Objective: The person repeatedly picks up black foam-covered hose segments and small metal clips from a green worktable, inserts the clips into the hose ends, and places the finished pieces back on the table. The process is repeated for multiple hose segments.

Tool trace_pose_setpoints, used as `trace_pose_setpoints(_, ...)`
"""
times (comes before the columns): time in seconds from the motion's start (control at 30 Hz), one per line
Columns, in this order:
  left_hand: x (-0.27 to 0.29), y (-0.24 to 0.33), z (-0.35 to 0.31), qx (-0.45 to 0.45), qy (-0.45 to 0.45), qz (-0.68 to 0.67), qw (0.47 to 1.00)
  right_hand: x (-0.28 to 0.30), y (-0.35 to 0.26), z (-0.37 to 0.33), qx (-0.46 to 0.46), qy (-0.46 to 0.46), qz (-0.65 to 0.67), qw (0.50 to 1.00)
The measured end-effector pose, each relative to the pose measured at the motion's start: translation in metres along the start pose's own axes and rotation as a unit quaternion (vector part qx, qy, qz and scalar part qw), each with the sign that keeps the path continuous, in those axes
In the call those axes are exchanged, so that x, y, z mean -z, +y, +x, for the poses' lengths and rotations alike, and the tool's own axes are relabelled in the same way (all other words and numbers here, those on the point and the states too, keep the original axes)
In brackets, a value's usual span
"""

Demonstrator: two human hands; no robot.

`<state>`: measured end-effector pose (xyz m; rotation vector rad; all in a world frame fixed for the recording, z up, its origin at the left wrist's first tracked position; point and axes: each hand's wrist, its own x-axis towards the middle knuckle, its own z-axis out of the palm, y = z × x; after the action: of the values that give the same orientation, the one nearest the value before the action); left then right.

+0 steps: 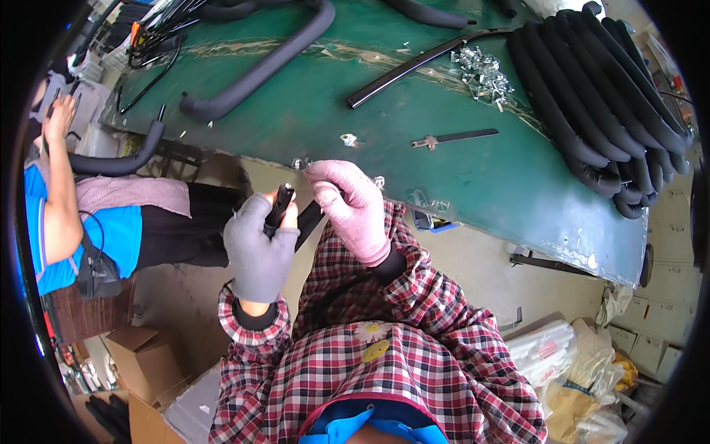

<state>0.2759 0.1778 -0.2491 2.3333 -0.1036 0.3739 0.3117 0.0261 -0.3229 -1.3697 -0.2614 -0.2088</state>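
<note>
My left hand (259, 248), in a grey glove with bare fingertips, is wrapped round a black metal tube (283, 198). The tube's open end points up and away from me, above the thumb. My right hand (353, 211), in a pink glove, is closed with thumb and forefinger together, just right of the tube end. Whatever sits in that pinch is too small or hidden to make out. Both hands are in front of the near edge of a green table (399, 166). On it, a flat dark metal strip with a small crosspiece (466, 137) lies beyond my right hand.
Small silvery clips (484, 78) lie heaped beside a bare black tube (407, 68). Foam-covered black tubes (592, 96) are stacked at the right; another bent one (274, 63) lies far left. A co-worker in blue (122, 237) is at the left. Cardboard boxes (144, 359) stand below.
</note>
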Motion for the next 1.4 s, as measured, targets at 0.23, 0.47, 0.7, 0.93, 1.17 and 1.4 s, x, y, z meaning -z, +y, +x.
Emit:
trace_pose_setpoints(0.23, 0.014, -0.002, 0.002, -0.002, -0.062, -0.107, 0.992, -0.007, 0.007, -0.011, 0.098, -0.043, -0.142, 0.984)
trace_pose_setpoints(0.47, 0.025, -0.008, 0.006, 0.028, -0.15, -0.156, 0.976, -0.007, 0.009, -0.01, 0.139, -0.102, -0.151, 0.973)
trace_pose_setpoints(0.7, 0.017, -0.02, 0.003, 0.069, -0.074, -0.144, 0.984, -0.003, -0.002, 0.002, 0.105, -0.23, -0.122, 0.96)
trace_pose_setpoints(0.93, 0.004, -0.022, -0.006, 0.096, -0.067, -0.176, 0.977, 0.0, -0.005, -0.002, 0.053, -0.269, -0.104, 0.956)
trace_pose_setpoints(1.17, 0.002, -0.022, -0.005, 0.084, -0.05, -0.183, 0.978, -0.013, 0.003, -0.01, 0.061, -0.144, -0.147, 0.977)
trace_pose_setpoints(1.4, 0.0, -0.018, -0.009, 0.073, -0.027, -0.156, 0.985, -0.01, 0.001, -0.01, 0.02, -0.063, -0.139, 0.988)
